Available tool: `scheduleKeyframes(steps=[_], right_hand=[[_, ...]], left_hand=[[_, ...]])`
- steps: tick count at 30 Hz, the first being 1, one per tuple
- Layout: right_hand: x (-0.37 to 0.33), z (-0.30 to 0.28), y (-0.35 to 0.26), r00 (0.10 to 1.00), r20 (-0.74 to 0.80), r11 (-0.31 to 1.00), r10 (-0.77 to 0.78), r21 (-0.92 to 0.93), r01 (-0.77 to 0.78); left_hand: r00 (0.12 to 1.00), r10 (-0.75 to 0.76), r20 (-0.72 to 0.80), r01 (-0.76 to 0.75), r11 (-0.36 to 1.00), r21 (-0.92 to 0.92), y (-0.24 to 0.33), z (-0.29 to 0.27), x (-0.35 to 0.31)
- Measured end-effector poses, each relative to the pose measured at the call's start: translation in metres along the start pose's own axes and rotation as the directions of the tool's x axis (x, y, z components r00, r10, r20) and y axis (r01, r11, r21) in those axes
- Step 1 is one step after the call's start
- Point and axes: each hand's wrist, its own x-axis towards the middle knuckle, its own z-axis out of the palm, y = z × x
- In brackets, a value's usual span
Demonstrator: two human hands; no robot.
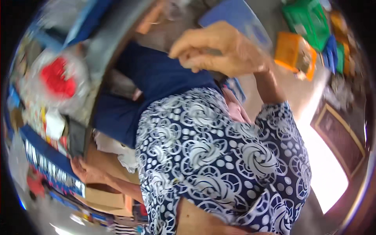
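My right hand (229, 51) is raised at the upper middle. Its fingers curl loosely toward the thumb, with a gap inside the curl; motion blurs the fingertips, and whatever they may hold is too small to make out. Lower left, beside the worktable, is my left hand (88, 171). Its fingers are bent together at the end of a flat dark grey piece (76, 138) by the table edge; blur hides what they grip. A white paper-like piece (55, 124) lies next to that grey piece. Farther along the table, a clear plastic bag (80, 88) surrounds bright red pieces (58, 78).
A blue slotted crate (51, 156) and an open cardboard box (103, 197) stand near my left hand. Orange (284, 47) and green (309, 23) bins sit on the floor at upper right. A framed brown panel (338, 137) is at far right.
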Motion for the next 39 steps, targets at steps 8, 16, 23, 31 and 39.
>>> scheduleKeyframes(steps=[8, 16, 23, 31, 39], right_hand=[[0.079, 0.039, -0.035, 0.985, 0.028, 0.984, -0.171, -0.038, 0.172], [0.159, 0.083, -0.030, 0.921, 0.042, 0.849, -0.388, -0.373, 0.375], [0.200, 0.116, -0.025, 0.867, 0.202, 0.557, -0.456, -0.695, 0.454], [0.219, 0.123, -0.020, 0.876, 0.250, 0.421, -0.412, -0.800, 0.427], [0.222, 0.123, -0.012, 0.835, 0.344, 0.274, -0.429, -0.832, 0.483]], left_hand=[[0.974, -0.152, -0.170, 0.142, 0.987, -0.070, 0.024, -0.031, -0.041], [0.923, -0.293, -0.249, 0.246, 0.948, -0.204, 0.000, -0.029, -0.072], [0.928, -0.322, -0.188, 0.308, 0.946, -0.101, -0.015, -0.037, -0.093], [0.904, -0.386, -0.181, 0.385, 0.922, -0.044, -0.022, -0.042, -0.112], [0.916, -0.348, -0.199, 0.368, 0.927, 0.074, -0.049, -0.041, -0.133]])
